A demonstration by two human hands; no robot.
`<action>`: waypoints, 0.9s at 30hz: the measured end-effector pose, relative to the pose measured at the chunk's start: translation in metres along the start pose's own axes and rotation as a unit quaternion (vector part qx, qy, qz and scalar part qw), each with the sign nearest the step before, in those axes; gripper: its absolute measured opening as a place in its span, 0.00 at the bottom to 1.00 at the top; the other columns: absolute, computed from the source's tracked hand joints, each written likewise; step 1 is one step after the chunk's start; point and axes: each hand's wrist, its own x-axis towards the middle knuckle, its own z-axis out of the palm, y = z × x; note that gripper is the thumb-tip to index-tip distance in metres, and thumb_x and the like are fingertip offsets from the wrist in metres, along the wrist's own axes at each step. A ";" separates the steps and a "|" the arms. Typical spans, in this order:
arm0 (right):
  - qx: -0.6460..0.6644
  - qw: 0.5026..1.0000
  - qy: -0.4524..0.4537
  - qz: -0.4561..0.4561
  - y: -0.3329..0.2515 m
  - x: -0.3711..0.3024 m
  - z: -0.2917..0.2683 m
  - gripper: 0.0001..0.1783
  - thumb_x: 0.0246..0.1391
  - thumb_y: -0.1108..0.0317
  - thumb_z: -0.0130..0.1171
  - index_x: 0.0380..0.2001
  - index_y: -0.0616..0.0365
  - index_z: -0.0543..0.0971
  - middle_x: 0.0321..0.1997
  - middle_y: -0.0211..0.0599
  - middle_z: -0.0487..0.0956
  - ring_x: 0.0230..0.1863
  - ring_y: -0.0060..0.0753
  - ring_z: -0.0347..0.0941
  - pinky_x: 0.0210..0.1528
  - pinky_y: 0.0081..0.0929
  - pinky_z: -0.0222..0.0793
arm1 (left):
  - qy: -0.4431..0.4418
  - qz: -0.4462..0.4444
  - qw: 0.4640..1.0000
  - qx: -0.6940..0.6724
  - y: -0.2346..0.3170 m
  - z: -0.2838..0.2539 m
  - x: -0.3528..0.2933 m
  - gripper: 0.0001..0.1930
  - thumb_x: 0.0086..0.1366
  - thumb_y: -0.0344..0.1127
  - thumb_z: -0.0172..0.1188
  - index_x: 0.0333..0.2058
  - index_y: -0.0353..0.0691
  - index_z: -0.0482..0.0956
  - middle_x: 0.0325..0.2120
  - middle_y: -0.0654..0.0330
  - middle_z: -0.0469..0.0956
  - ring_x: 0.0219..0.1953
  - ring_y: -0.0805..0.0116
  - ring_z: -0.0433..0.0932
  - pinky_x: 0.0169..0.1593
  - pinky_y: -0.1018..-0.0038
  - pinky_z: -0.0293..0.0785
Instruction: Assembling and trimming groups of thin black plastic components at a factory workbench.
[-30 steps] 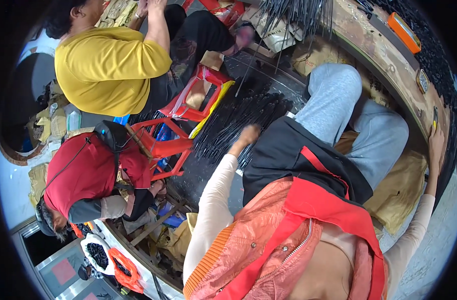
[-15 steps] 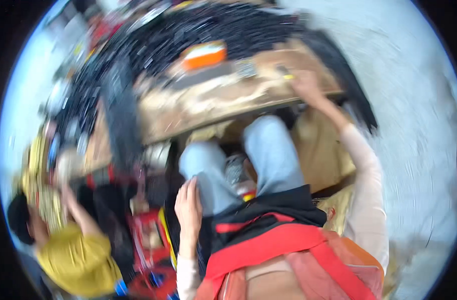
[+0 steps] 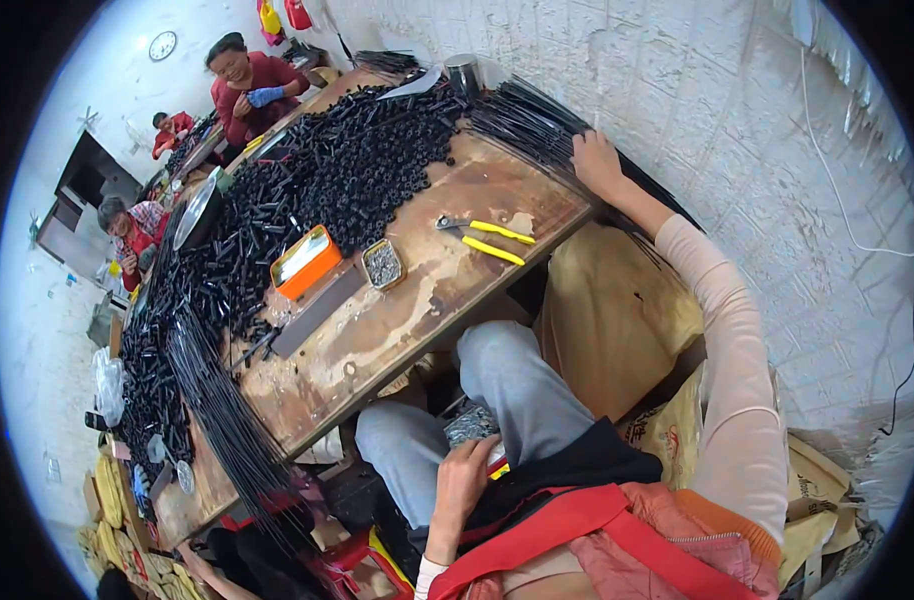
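Note:
My right hand (image 3: 599, 168) reaches to the table's right end. Its slightly bent fingers lie over a bundle of thin black rods (image 3: 537, 124); no rod shows lifted between them. My left hand (image 3: 463, 482) rests on my lap beside my thigh, loosely open, with nothing seen in it. Yellow-handled cutting pliers (image 3: 487, 238) lie on the table, apart from both hands. Left of them are a small square tin (image 3: 384, 265) of little metal pieces and an orange box (image 3: 306, 262) with a pale inside. A flat dark bar (image 3: 319, 312) lies in front of these.
Short black tubular parts (image 3: 347, 160) are heaped across the wooden table (image 3: 327, 385). More long black rods (image 3: 217, 390) hang over its near edge. A metal cup (image 3: 464, 76) stands by the white wall (image 3: 717, 110). Across the table a person (image 3: 252, 90) works; others sit farther left.
My right hand has moved off the yellow-handled pliers onto the black rods. The pliers now lie on the table. My left hand has shifted across my lap, and the view has turned.

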 end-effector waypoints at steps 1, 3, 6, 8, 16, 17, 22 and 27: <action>0.000 1.000 0.002 0.002 0.002 0.002 0.009 0.08 0.46 0.72 0.58 0.32 0.60 0.75 0.34 0.44 0.74 0.41 0.50 0.72 0.41 0.43 0.72 | -0.016 -0.022 1.000 -0.004 0.000 0.001 0.002 0.13 0.59 0.26 0.57 0.44 0.43 0.80 0.31 0.53 0.78 0.34 0.50 0.78 0.36 0.62 0.75; -0.045 0.997 -0.028 -0.047 0.005 0.007 0.020 0.03 0.43 0.76 0.55 0.25 0.61 0.76 0.29 0.46 0.75 0.36 0.53 0.73 0.35 0.43 0.74 | -0.007 -0.012 1.000 -0.022 -0.003 0.007 0.009 0.13 0.61 0.27 0.57 0.44 0.43 0.80 0.31 0.52 0.78 0.33 0.49 0.78 0.35 0.61 0.74; 0.053 0.988 -0.145 0.026 0.017 0.034 0.014 0.08 0.41 0.71 0.57 0.27 0.63 0.79 0.32 0.54 0.79 0.36 0.58 0.76 0.38 0.44 0.75 | -0.027 -0.021 0.999 -0.040 0.000 0.009 0.020 0.11 0.62 0.28 0.56 0.44 0.42 0.79 0.32 0.51 0.79 0.34 0.49 0.79 0.36 0.62 0.75; 0.107 0.949 -0.278 0.103 0.013 0.057 -0.010 0.17 0.40 0.65 0.58 0.33 0.65 0.81 0.38 0.59 0.80 0.42 0.57 0.78 0.45 0.45 0.75 | -0.023 -0.020 0.999 -0.039 -0.004 0.013 0.022 0.11 0.62 0.28 0.56 0.43 0.41 0.79 0.32 0.51 0.79 0.35 0.49 0.79 0.36 0.62 0.75; 0.089 0.973 -0.199 0.078 0.038 0.070 -0.014 0.17 0.47 0.64 0.55 0.33 0.70 0.80 0.38 0.62 0.79 0.42 0.59 0.77 0.45 0.47 0.73 | -0.003 -0.031 0.997 -0.069 -0.010 0.015 0.005 0.10 0.63 0.29 0.55 0.44 0.40 0.79 0.36 0.50 0.79 0.38 0.48 0.79 0.39 0.62 0.76; 0.110 0.969 -0.199 0.099 0.050 0.070 -0.008 0.17 0.48 0.64 0.54 0.32 0.71 0.80 0.37 0.62 0.80 0.42 0.60 0.78 0.44 0.46 0.73 | -0.004 -0.022 0.997 -0.073 -0.009 0.013 0.004 0.10 0.63 0.29 0.55 0.44 0.40 0.79 0.36 0.50 0.79 0.38 0.48 0.79 0.39 0.62 0.76; 0.183 0.908 -0.322 0.194 0.009 0.086 -0.028 0.17 0.49 0.65 0.55 0.30 0.73 0.80 0.37 0.63 0.79 0.42 0.62 0.77 0.44 0.46 0.73 | 0.021 -0.057 0.997 -0.046 -0.022 0.004 -0.026 0.11 0.63 0.33 0.56 0.44 0.42 0.79 0.33 0.51 0.79 0.36 0.48 0.79 0.39 0.60 0.75; 0.072 0.985 -0.140 0.066 0.010 0.112 -0.017 0.18 0.50 0.63 0.58 0.19 0.72 0.77 0.26 0.57 0.80 0.27 0.45 0.80 0.28 0.40 0.74 | 0.027 -0.082 0.995 -0.058 -0.025 -0.002 -0.042 0.11 0.64 0.30 0.54 0.44 0.41 0.79 0.35 0.50 0.80 0.38 0.48 0.79 0.39 0.61 0.75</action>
